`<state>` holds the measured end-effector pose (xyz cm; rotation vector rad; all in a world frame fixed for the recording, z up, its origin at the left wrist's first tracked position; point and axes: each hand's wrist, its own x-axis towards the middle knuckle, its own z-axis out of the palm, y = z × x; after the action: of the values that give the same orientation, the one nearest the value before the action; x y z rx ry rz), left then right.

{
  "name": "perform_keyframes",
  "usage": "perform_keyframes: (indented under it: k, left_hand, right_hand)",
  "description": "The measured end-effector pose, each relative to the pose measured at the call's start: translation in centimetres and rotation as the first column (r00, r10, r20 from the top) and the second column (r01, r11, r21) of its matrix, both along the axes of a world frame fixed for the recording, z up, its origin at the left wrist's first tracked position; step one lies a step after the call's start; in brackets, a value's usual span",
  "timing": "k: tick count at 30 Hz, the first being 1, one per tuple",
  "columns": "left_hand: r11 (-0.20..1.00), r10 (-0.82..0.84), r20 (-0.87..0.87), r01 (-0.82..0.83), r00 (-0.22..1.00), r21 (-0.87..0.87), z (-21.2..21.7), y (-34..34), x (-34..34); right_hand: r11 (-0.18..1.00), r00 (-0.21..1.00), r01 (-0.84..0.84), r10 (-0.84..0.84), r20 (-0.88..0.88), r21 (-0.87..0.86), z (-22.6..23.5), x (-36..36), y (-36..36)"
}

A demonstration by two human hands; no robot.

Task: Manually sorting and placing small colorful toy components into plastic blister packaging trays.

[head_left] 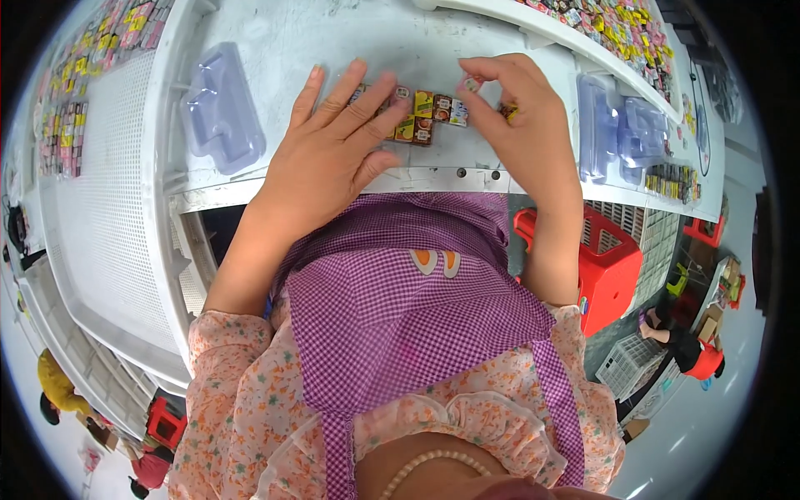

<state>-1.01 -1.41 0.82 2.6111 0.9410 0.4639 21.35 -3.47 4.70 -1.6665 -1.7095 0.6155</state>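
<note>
1. the left hand [329, 154] is laid flat on the white bench [292, 37], its fingers [367, 100] spread wide over the left end of a short row of small printed packets [429, 117]; nothing is gripped, the packets are only pressed down.
2. the right hand [521, 117] is held at the right end of the row, its thumb and forefinger narrowed to a pinch on one small piece [472, 83] raised just above the packets.
3. the row lies near the bench's front edge, between the two hands, with a purple checked apron [400, 308] directly below the edge.
4. clear plastic trays are seen to either side: one [221, 108] well to the left, a stack of them [617, 133] to the right.
5. risk, judged: the pinched piece is very small and held only by the fingertips, so it could slip and be lost among the packets or over the edge.
6. risk, judged: a shift of the flat left hand could drag the packets out of line, or push the nearest ones off the front edge.
7. risk, judged: the packets under the left palm are hidden, so a displaced one might go unnoticed.
</note>
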Motion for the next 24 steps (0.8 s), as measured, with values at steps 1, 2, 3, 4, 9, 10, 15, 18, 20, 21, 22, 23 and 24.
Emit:
perform_keyframes:
  k: [1, 2, 3, 4, 9, 10, 15, 18, 20, 21, 22, 23, 24]
  left_hand:
    - [1.000, 0.007, -0.026, -0.006, 1.000, 0.008, 0.0, 0.0, 0.0]
    - [1.000, 0.014, -0.051, -0.013, 0.999, 0.016, -0.1, -0.1, 0.1]
    - [1.000, 0.017, -0.051, -0.016, 0.999, 0.016, -0.2, -0.1, 0.1]
    - [0.999, 0.024, -0.026, -0.023, 0.999, 0.032, -0.3, 0.0, 0.2]
    - [0.998, 0.037, 0.005, -0.037, 0.999, 0.041, -0.3, -0.1, 0.2]
    - [0.998, 0.036, 0.005, -0.036, 0.999, 0.042, -0.3, -0.1, 0.2]
    - [1.000, 0.029, -0.013, -0.029, 1.000, 0.009, -0.3, -0.1, 0.2]
    - [0.999, 0.037, -0.004, -0.037, 0.999, 0.024, -0.5, -0.1, 0.3]
    - [0.999, 0.044, 0.016, -0.044, 0.999, 0.026, -0.5, -0.1, 0.4]
    - [0.999, 0.043, 0.017, -0.044, 0.999, 0.025, -0.5, -0.1, 0.4]
    - [0.999, 0.039, 0.009, -0.039, 0.999, 0.031, -0.5, -0.1, 0.3]
    - [0.999, 0.037, 0.002, -0.037, 0.999, 0.038, -0.6, 0.0, 0.3]
    - [0.999, 0.037, 0.003, -0.037, 0.999, 0.039, -0.7, 0.0, 0.3]
  right_hand:
    - [1.000, 1.000, -0.002, 0.002, 0.001, -0.001, -0.1, -0.2, 0.0]
    - [1.000, 0.999, -0.027, 0.027, -0.047, 0.002, -0.2, -0.4, 0.0]
    - [0.999, 0.994, -0.051, 0.051, -0.094, 0.005, -0.4, -0.5, -0.1]
    - [0.999, 0.994, -0.054, 0.054, -0.094, 0.005, -0.6, -0.5, -0.1]
    - [0.994, 0.951, -0.088, 0.065, -0.304, -0.061, -1.0, 0.0, -0.3]
    - [0.994, 0.951, -0.088, 0.066, -0.303, -0.061, -1.1, 0.0, -0.3]
    - [0.994, 0.941, -0.103, 0.087, -0.327, -0.030, -1.4, -1.0, -0.1]
    - [0.995, 0.971, -0.101, 0.094, -0.221, -0.021, -1.3, -1.9, 0.0]
    - [0.993, 0.980, -0.119, 0.119, -0.162, 0.013, -1.8, -2.4, 0.0]
    - [0.989, 0.985, -0.137, 0.141, -0.100, 0.046, -2.0, -2.6, 0.0]
    - [0.990, 0.985, -0.137, 0.141, -0.099, 0.045, -2.0, -2.8, -0.1]
    - [0.990, 0.986, -0.139, 0.140, -0.087, 0.019, -2.0, -3.0, -0.2]
    - [0.990, 0.987, -0.140, 0.139, -0.075, -0.006, -2.1, -3.1, -0.3]
